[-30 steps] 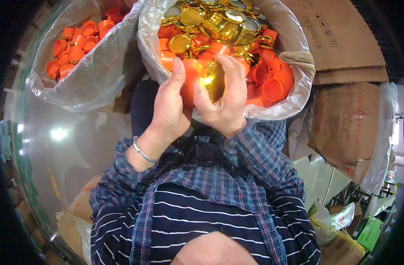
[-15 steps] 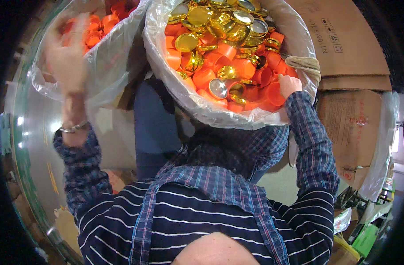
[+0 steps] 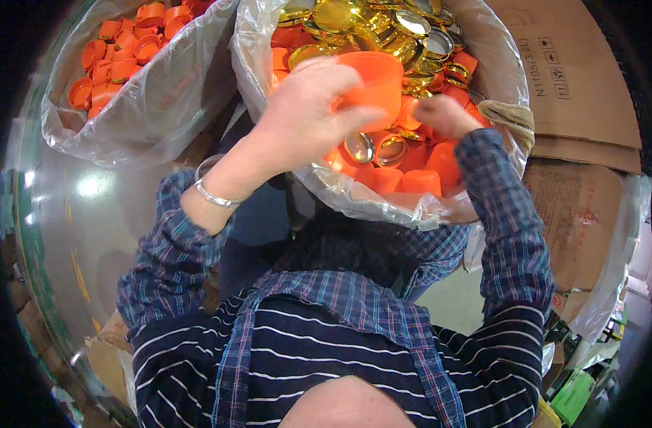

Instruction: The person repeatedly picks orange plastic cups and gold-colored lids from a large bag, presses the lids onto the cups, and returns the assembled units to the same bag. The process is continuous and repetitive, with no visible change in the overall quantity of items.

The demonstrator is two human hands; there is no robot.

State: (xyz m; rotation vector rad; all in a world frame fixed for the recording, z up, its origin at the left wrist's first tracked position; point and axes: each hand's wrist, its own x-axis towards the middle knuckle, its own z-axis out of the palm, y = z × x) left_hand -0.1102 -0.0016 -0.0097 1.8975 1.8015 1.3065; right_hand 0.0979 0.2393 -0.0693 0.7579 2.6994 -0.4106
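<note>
My left hand point(image 3: 301, 118) is over the left part of the larger lined bin, its fingers closed round an orange plastic cup point(image 3: 383, 82) with the thumb below. To its right, my right hand point(image 3: 450, 116) is low over the same heap, fingers curled and a little blurred. Its fingertips are beside a smaller orange cup point(image 3: 409, 113); what they hold, if anything, is hidden. Shiny gold round lids point(image 3: 336, 16) lie over the far part of the heap, and loose orange cups point(image 3: 420, 182) fill the near part. A few lids show silvery insides.
The larger bin has a clear plastic liner point(image 3: 361, 207) folded over its rim. Another lined bin point(image 3: 144, 121) at the left holds orange cups with gold rims point(image 3: 122, 68). A beige cloth bundle point(image 3: 507, 118) hangs on the right rim. Cardboard boxes point(image 3: 589, 107) stand at the right.
My left hand has swung from over the left bin to the larger bin and now holds an orange cup. My right hand has shifted slightly left and farther away.
</note>
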